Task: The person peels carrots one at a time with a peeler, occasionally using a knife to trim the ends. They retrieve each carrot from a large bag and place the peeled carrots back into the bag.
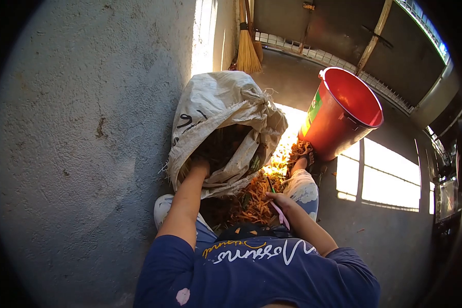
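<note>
Right hand (282, 200) closed around pink tool (280, 214), left hand (200, 165) half-hidden inside sack (210, 97)

we see the sack (218, 95) along the left edge of the floor (364, 241), bucket (321, 126) right, scraps (254, 197) between, broom (248, 54) behind.

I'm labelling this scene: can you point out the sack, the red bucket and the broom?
Sack (210, 97): head view, on the pale cloth above its opening.
Red bucket (335, 122): head view, on its outer wall.
Broom (248, 54): head view, on its bristles.
</note>
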`<state>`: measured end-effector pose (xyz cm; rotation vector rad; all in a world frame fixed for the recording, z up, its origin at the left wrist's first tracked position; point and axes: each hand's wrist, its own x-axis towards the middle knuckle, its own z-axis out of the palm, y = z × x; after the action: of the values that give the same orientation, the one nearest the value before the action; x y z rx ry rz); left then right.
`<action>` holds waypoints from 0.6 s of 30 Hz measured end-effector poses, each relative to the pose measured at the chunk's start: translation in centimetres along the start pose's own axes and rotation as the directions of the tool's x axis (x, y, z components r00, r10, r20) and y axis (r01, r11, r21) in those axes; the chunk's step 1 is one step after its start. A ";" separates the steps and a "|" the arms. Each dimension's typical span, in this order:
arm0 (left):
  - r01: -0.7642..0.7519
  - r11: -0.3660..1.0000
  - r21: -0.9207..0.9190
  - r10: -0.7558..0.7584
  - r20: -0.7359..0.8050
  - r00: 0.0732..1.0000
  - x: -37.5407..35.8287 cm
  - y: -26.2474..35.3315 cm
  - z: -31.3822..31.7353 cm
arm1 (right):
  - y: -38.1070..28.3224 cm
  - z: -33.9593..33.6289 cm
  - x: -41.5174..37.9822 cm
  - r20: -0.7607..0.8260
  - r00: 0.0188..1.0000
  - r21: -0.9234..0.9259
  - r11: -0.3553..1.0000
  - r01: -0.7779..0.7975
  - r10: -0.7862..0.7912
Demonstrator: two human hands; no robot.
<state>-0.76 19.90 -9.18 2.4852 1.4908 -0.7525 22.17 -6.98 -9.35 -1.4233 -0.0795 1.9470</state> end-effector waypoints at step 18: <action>-0.083 0.982 -0.168 0.082 -0.014 0.997 2.7 -1.9 -0.1 | -0.4 0.1 -0.1 0.012 1.000 -0.052 0.999 0.014 -0.014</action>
<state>-1.35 22.98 -10.13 2.4085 1.3818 -0.5783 22.27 -6.73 -9.02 -1.4413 -0.1467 1.9551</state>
